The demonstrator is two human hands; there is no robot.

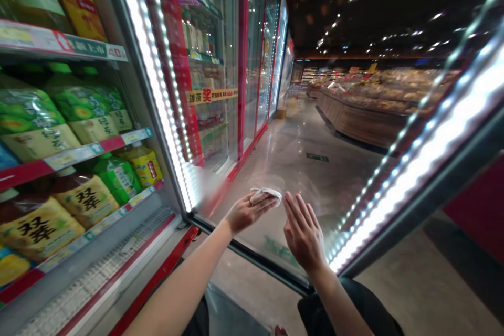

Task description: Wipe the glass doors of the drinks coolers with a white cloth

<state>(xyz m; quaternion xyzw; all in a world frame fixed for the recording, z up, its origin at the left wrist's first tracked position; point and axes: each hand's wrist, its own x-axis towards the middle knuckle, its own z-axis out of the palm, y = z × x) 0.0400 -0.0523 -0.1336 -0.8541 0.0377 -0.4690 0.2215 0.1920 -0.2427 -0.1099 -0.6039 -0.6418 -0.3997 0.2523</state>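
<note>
My left hand (244, 213) holds a folded white cloth (268, 195) and presses it toward the glass door (255, 236). Part of the cloth is covered by the fingers, and a ring sits on one of them. Just to the right, my right hand (304, 233) is raised with straight fingers and nothing visible in it. It is against or very close to the glass; I cannot tell which. The door stands swung out from the drinks cooler, with bright LED strips (394, 191) along its sides. A hazy smear whitens the glass at its lower left.
On my left, cooler shelves (98, 147) hold bottled drinks, with a white wire rack (106, 273) below. Through the glass I see more red-framed coolers (241, 63), a shop floor (283, 152) and a wood-sided display counter (354, 115). My knees are close beneath the door's lower edge.
</note>
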